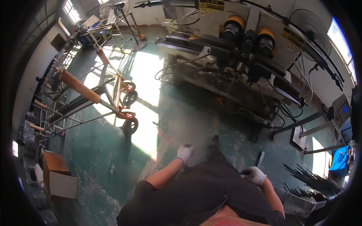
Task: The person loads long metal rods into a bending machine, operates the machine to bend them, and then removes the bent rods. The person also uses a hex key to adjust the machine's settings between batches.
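My left hand (184, 151), in a white knit glove, hangs over the green floor in front of my dark clothing. Its fingers are curled in and nothing shows in them. My right hand (255, 176), in a like glove with darkened fingertips, is at my right side against the dark clothing, its fingers bent. Just beyond it shows a narrow grey metal strip (260, 159); I cannot tell whether the hand touches it. Whatever the right fingers may hold is hidden. One dark shoe (214, 140) is ahead of me.
A large machine (233, 75) with two orange-topped cylinders stands ahead. To the left is a wheeled metal frame with a brown roller (79, 86). An open cardboard box (62, 180) sits at lower left. Several thin dark rods (313, 179) lie in a metal trough (301, 201) at right.
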`<state>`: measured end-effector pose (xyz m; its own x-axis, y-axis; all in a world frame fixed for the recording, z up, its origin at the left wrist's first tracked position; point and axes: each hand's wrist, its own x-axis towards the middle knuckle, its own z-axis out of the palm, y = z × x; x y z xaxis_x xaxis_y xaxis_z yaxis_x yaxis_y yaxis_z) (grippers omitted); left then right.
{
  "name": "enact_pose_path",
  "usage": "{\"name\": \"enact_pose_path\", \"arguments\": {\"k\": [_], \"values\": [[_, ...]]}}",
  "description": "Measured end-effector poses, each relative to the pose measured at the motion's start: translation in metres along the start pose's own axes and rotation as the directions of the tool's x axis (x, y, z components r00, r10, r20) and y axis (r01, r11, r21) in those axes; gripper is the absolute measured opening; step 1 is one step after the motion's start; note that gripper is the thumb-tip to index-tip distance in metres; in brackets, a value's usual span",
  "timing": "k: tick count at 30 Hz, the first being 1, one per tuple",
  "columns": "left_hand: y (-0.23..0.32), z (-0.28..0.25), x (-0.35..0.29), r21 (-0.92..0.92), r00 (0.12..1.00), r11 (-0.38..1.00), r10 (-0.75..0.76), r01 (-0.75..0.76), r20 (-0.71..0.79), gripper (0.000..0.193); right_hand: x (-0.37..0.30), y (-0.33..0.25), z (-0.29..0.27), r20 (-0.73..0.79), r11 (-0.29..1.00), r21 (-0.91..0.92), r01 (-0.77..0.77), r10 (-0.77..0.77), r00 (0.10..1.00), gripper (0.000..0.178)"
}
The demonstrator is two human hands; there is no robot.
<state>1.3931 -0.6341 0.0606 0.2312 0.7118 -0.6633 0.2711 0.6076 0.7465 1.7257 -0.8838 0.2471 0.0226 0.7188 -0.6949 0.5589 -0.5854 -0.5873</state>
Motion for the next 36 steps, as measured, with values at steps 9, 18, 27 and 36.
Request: {"name": "enact_pose_path", "arguments": {"k": [9,18,27,36], "values": [[0.123,-0.034,-0.020,0.355,0.979,0.916,0.144,-0.187,0.144,0.044,0.128,-0.136,-0.115,-0.042,0.971,-0.102,0.218,-0.223,0.974,0.031],[0.255,-0.044,-0.050,0.335,0.970,0.922,0.131,-0.196,0.206,0.038,0.233,-0.195,-0.176,0.193,0.954,-0.178,0.243,-0.208,0.959,0.029],[0.246,-0.089,-0.018,0.216,0.989,0.968,0.113,-0.132,0.096,0.035,0.312,-0.325,-0.170,0.331,0.916,-0.193,0.352,-0.277,0.902,0.023],[0.291,-0.202,0.052,0.280,0.901,0.862,0.366,-0.423,0.233,0.026,0.369,-0.372,-0.150,0.403,0.970,-0.080,0.231,-0.181,0.897,0.022]]}}
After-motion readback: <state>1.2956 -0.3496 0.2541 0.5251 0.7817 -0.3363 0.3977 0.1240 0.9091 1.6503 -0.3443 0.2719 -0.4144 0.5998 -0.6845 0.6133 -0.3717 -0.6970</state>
